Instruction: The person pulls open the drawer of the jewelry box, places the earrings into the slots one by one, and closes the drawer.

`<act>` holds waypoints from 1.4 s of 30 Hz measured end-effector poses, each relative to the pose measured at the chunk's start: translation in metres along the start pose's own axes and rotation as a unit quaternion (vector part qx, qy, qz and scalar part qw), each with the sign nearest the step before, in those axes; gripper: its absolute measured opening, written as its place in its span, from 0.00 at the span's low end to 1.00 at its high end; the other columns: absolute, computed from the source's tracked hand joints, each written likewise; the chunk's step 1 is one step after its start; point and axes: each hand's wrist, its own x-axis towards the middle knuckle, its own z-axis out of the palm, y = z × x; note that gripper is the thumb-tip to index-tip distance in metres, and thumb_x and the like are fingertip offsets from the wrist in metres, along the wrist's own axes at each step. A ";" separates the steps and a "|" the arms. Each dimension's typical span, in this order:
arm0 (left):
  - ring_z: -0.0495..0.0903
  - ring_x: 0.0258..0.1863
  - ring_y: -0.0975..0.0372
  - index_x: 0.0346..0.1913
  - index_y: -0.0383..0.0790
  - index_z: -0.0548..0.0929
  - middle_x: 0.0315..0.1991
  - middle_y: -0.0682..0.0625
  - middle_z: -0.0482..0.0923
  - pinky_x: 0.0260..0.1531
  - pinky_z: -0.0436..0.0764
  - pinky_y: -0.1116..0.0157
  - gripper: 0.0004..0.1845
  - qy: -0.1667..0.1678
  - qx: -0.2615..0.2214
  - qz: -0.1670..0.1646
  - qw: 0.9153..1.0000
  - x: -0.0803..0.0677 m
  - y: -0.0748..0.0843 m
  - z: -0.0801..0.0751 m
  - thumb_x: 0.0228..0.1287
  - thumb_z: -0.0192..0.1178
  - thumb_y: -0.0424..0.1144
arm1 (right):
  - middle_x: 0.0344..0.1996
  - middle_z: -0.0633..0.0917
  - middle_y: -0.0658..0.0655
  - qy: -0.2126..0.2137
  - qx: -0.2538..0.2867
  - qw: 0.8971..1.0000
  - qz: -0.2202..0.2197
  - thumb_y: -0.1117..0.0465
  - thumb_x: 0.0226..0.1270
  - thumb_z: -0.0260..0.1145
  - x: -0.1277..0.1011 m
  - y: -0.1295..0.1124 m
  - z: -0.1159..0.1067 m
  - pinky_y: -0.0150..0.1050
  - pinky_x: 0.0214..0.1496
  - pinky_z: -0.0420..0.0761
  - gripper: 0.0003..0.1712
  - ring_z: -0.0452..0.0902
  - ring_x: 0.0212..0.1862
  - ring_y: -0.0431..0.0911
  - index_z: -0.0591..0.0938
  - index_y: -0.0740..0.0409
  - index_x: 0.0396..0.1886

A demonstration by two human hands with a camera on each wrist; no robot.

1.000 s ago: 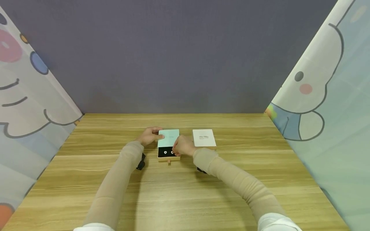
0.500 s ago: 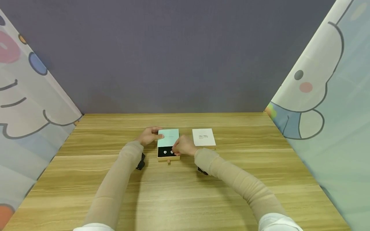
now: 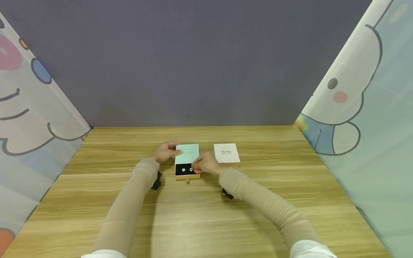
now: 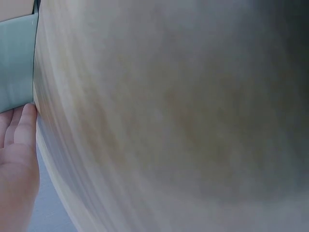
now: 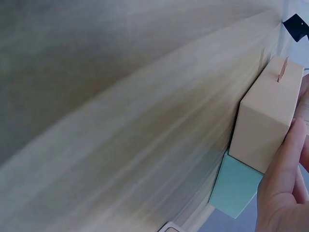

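A mint-green jewelry box (image 3: 187, 152) lies on the wooden table, its tan drawer (image 3: 188, 176) pulled partway out towards me. Two small heart-shaped earrings, a left earring (image 3: 183, 170) and a right earring (image 3: 191, 169), sit on the black lining. My left hand (image 3: 164, 152) grips the box's left side, thumb on the top. In the left wrist view its fingers meet the mint sleeve (image 4: 17, 63). My right hand (image 3: 208, 163) reaches over the drawer's right side, thumb and fingertips pinched together at the right earring. In the right wrist view the drawer (image 5: 263, 111) hides those fingertips.
A white-lidded box (image 3: 227, 153) with dark lettering stands just right of the jewelry box, behind my right wrist. A black device hangs under each wrist, one left device (image 3: 156, 181) and one right device (image 3: 227, 193). A grey panel (image 3: 193, 64) rises behind the table.
My right wrist has turned and shifted slightly, its fingertips staying at the right earring. The left hand keeps its grip on the box, and the drawer stays equally far out.
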 end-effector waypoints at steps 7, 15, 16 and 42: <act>0.61 0.64 0.46 0.65 0.35 0.65 0.64 0.36 0.62 0.61 0.67 0.51 0.31 0.002 -0.007 0.005 1.000 0.000 0.001 0.001 0.61 0.60 0.41 | 0.28 0.86 0.62 0.005 0.036 0.999 0.010 0.71 0.55 0.66 0.000 0.002 -0.002 0.30 0.28 0.82 0.07 0.79 0.20 0.37 0.84 0.69 0.34; 0.63 0.63 0.46 0.65 0.34 0.64 0.64 0.35 0.63 0.58 0.70 0.52 0.31 -0.003 -0.019 0.006 1.000 -0.001 0.001 0.002 0.62 0.60 0.40 | 0.32 0.86 0.63 -0.004 0.049 0.999 0.012 0.71 0.58 0.65 0.000 0.005 -0.003 0.30 0.30 0.82 0.09 0.79 0.22 0.37 0.84 0.70 0.38; 0.62 0.64 0.46 0.66 0.34 0.64 0.64 0.35 0.63 0.59 0.69 0.52 0.31 -0.004 -0.018 0.008 1.000 -0.001 0.001 0.002 0.62 0.60 0.40 | 0.31 0.86 0.63 -0.004 0.049 0.999 0.013 0.70 0.58 0.65 0.000 0.005 -0.003 0.30 0.30 0.82 0.09 0.79 0.22 0.37 0.84 0.69 0.38; 0.61 0.64 0.45 0.66 0.36 0.63 0.65 0.36 0.61 0.60 0.67 0.50 0.33 -0.011 0.007 0.005 1.000 -0.005 0.001 0.002 0.61 0.60 0.45 | 0.48 0.82 0.61 -0.058 0.136 0.989 -0.015 0.63 0.61 0.64 -0.045 0.012 0.002 0.41 0.54 0.77 0.19 0.80 0.48 0.49 0.78 0.66 0.51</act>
